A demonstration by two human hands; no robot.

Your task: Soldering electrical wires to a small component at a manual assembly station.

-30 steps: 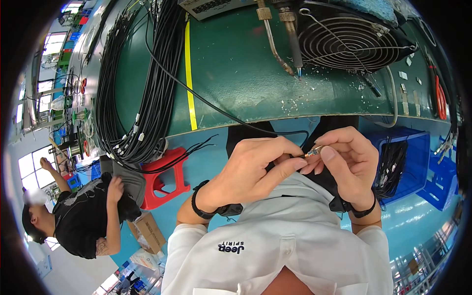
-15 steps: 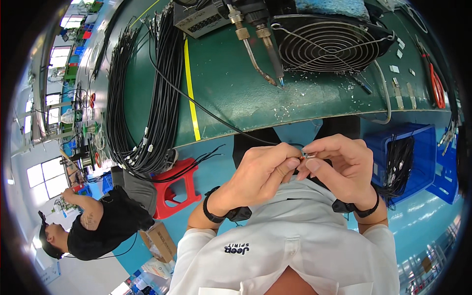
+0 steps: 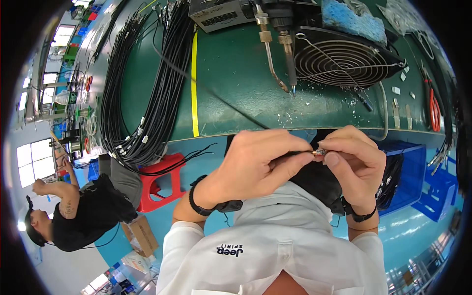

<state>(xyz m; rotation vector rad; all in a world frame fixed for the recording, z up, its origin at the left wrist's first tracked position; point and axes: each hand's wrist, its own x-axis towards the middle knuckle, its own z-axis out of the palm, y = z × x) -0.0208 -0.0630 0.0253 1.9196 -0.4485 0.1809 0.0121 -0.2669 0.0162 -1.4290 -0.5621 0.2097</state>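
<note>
Between thumb and fingers my left hand [image 3: 265, 160] pinches a thin black cable [image 3: 235, 108] close to its end. The cable runs back from that hand over the bench edge toward the far left. My right hand [image 3: 358, 160] is closed, its fingertips on a small metal connector [image 3: 320, 153] at the cable's tip. Fingertips partly cover the connector, so I cannot tell how far the two parts are joined. Both hands are held in front of my body, just off the near edge of the green bench [image 3: 231, 78].
A thick bundle of black cables [image 3: 167, 83] hangs over the bench's left edge. A soldering iron [image 3: 291, 66], a fan with a wire guard [image 3: 344, 64] and red-handled pliers [image 3: 433, 110] lie beyond my hands. Blue crates [image 3: 413, 172] stand right; a red stool [image 3: 164, 184] and a seated co-worker [image 3: 93, 211] left.
Both hands have shifted a little to the right, and the metal connector between them shows more plainly. The whole view has tilted slightly. At left, the co-worker's arms have moved.
</note>
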